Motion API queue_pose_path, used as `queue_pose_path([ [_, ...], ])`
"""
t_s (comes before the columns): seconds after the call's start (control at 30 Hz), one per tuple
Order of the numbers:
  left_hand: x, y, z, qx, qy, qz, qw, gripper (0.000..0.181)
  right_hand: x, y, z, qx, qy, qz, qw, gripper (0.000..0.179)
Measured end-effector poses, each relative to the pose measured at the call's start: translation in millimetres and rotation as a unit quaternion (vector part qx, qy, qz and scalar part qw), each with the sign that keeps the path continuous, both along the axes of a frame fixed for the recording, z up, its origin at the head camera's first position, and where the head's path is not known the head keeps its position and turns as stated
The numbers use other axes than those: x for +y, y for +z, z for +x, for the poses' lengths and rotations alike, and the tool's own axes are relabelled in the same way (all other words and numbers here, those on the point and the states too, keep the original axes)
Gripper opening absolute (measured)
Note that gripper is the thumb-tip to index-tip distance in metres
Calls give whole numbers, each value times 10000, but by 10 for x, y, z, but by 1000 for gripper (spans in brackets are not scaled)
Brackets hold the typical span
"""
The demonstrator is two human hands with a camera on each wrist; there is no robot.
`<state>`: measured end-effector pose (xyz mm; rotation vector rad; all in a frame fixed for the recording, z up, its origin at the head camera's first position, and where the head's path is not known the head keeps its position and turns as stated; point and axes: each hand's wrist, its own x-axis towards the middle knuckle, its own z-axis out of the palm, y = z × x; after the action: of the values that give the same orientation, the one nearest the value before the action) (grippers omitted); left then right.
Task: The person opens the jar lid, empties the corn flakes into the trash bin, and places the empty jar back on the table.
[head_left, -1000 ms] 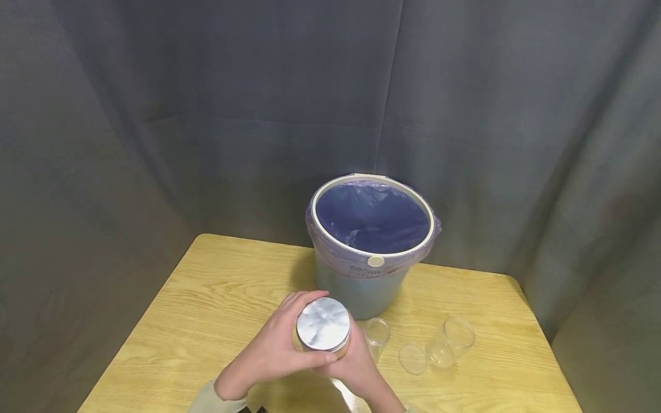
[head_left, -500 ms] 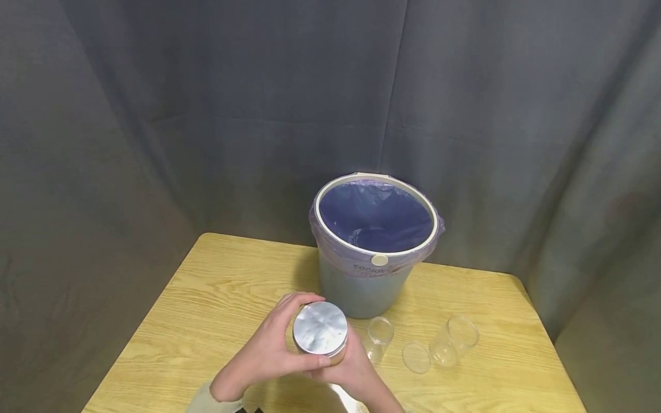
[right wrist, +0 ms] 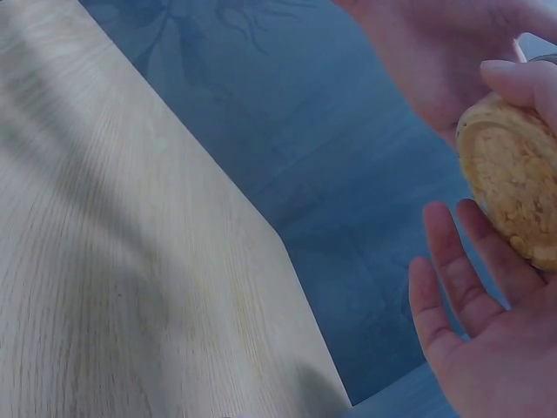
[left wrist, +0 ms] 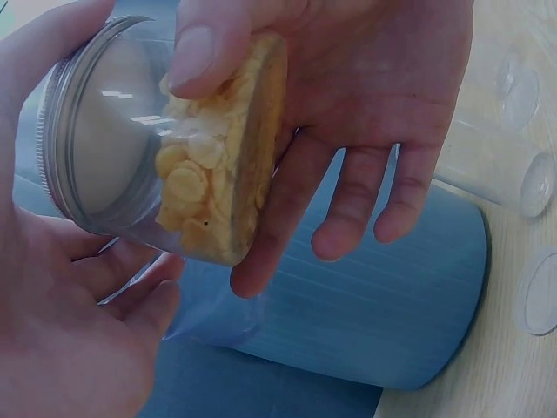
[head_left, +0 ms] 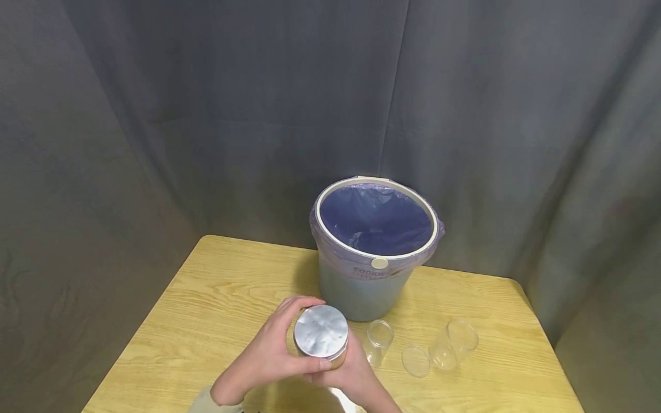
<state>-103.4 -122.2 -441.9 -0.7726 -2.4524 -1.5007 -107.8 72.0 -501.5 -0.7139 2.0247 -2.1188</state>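
Both hands hold a clear jar (left wrist: pixel 144 139) with yellow flake-like pieces inside. Its crinkled silver top (head_left: pixel 321 331) faces up toward the head camera, in front of the bin. My left hand (head_left: pixel 265 353) grips the silver rimmed end, thumb on the near side and fingers around the far side. From the right, my right hand (head_left: pixel 353 367) holds the lower end, its thumb (left wrist: pixel 196 57) pressed on the jar's side. Its other fingers (left wrist: pixel 348 192) stretch out past the base. In the right wrist view, the jar's base (right wrist: pixel 513 178) shows the yellow pieces.
A grey-blue bin (head_left: pixel 356 292) lined with a purple bag stands just beyond the hands on the wooden table (head_left: pixel 217 287). To the right are a clear upright jar (head_left: pixel 378 341), a clear round lid (head_left: pixel 415 361) and another clear container (head_left: pixel 451 344). Dark curtains surround the table.
Both hands keep their hold on the jar. Relative to the bin, the jar has shifted slightly to the left since the earliest frame. The camera view has also shifted slightly.
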Motion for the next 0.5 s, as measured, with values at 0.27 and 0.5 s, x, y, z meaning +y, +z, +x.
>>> queue_pose_path([
  [0.27, 11, 9, -13, 273, -70, -55, 9996, 83, -3, 3, -4, -76, -22, 43, 10000, 84],
  [0.5, 17, 4, -12, 153, -29, -63, 9999, 83, 1, -7, -6, -81, -12, 12, 10000, 85],
])
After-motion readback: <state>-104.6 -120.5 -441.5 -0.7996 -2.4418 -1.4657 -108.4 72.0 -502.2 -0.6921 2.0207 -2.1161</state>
